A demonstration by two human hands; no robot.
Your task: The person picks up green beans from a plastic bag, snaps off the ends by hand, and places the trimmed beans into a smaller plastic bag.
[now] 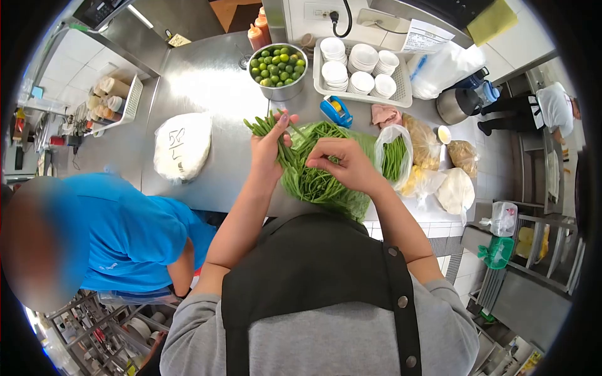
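My left hand (271, 145) is closed around a bunch of green beans (256, 128), whose ends stick out to the left past the fingers. Just right of it, my right hand (335, 161) hovers over a heap of loose green beans (313, 188), its fingers curled together in a pinch; whatever they may hold is too small to name. The heap lies on an open green plastic bag (357, 203) on the metal counter. A clear bag of more green beans (394, 158) stands to the right.
Behind are a pot of limes (280, 88), a blue tape dispenser (337, 111) and a tray of white cups (404, 91). A white wrapped bundle (182, 147) lies left. A person in blue (125, 232) is at my left; another person (555, 109) stands far right.
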